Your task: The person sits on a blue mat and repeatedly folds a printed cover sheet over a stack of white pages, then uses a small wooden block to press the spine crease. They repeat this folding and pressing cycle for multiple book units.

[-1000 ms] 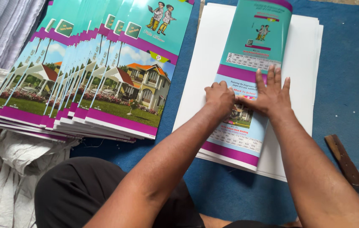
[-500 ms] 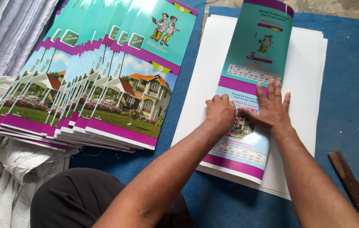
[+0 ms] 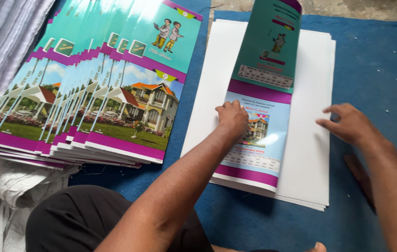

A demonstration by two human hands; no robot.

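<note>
The folded printed cover (image 3: 260,116) lies on top of a stack of white sheets (image 3: 311,140), which sits on the blue mat (image 3: 380,65). Its long axis runs away from the person, the far teal half rising slightly off the pile and the near half, with the house picture and purple bands, lying flat.

The left hand (image 3: 232,117) is the one on it: curled into a loose fist, knuckles pressing down on the cover's left edge near the fold line, pinning it rather than gripping it. The right hand (image 3: 348,122) is off the cover altogether, hovering to its right over the bare white sheets, fingers spread and slack, holding nothing. So the cover lies to the left of the right hand, just beside it, and directly under the left.

Further left, well apart across a strip of mat, a fanned pile of matching covers (image 3: 100,93) overlaps in steps. A dark wooden stick (image 3: 359,175) lies on the mat by the right forearm.
</note>
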